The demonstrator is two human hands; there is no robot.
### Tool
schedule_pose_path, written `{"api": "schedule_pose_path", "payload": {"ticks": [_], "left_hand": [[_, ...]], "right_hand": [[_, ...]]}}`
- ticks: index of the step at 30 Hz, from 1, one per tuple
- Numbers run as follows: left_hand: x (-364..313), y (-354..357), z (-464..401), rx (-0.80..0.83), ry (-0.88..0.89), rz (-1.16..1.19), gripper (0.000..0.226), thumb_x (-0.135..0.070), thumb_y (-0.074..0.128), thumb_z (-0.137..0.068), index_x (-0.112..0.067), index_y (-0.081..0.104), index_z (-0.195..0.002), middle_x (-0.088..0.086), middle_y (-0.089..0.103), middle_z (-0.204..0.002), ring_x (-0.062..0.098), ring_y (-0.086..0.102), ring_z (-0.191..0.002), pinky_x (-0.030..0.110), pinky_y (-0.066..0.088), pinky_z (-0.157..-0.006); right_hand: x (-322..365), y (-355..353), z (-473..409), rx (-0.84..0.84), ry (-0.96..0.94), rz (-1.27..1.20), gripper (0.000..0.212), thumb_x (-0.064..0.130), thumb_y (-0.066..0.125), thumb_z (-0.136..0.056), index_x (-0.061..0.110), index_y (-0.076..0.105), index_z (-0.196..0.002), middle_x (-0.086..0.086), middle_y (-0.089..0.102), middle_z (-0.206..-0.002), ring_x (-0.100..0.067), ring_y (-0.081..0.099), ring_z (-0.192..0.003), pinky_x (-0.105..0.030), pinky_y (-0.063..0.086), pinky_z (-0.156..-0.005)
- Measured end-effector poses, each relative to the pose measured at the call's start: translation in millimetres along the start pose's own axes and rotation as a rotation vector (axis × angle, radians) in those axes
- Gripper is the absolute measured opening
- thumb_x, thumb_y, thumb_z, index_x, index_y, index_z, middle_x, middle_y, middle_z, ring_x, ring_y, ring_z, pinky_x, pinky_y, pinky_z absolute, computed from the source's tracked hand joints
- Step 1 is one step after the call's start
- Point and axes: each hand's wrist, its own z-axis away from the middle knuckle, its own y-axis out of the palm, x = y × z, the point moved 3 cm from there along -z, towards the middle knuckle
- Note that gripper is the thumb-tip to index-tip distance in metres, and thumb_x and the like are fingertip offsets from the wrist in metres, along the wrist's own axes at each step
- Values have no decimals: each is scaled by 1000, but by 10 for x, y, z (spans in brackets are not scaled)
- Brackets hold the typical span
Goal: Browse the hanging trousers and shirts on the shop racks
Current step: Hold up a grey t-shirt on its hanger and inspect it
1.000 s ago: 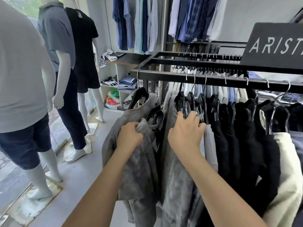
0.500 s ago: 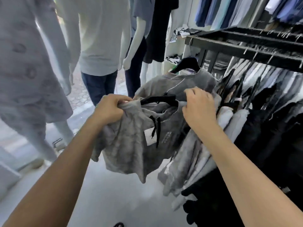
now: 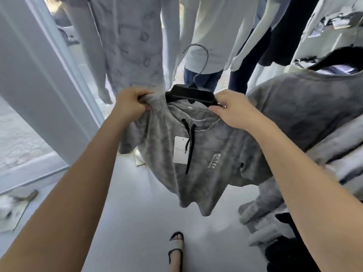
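Near field, 6 o'clock: a sandalled foot (image 3: 176, 246) on the pale floor (image 3: 125, 222). Mid field, centre: a grey mottled garment set (image 3: 206, 158), apparently shorts under a top, held clear of the rack on a black hanger (image 3: 189, 95) whose wire hook (image 3: 198, 61) points to 12 o'clock, free of any rail. A white price tag (image 3: 180, 150) and black drawstring (image 3: 189, 142) hang at the waistband. Left hand (image 3: 130, 106), at 10 o'clock of the garment: fingers closed, bunching the fabric at the shoulder. Right hand (image 3: 234, 108), at 2 o'clock: fingers pinching the hanger's end together with the cloth beneath. At 3 o'clock, more grey and pale clothes (image 3: 314, 118) hang crowded. Far field, 12 o'clock: dressed mannequins (image 3: 135, 42) beside the window frame (image 3: 39, 71). To inspect well, keep the hanger level, draw both hands apart so the front lies flat, and turn the tag upward before rehanging
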Motion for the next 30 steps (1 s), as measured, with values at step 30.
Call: {"api": "schedule_pose_path", "payload": {"ticks": [30], "left_hand": [[-314,353,704,172,-433,723,37,-36,80,-75,-4,69,-91,9,72,-90,21,68,-83,31,54,-75]], "right_hand": [[621,589,281,597,119,-692,30,34,47,-101,31,62,-127,11,64,-127,-11,59,-119,-39,44,-106]]}}
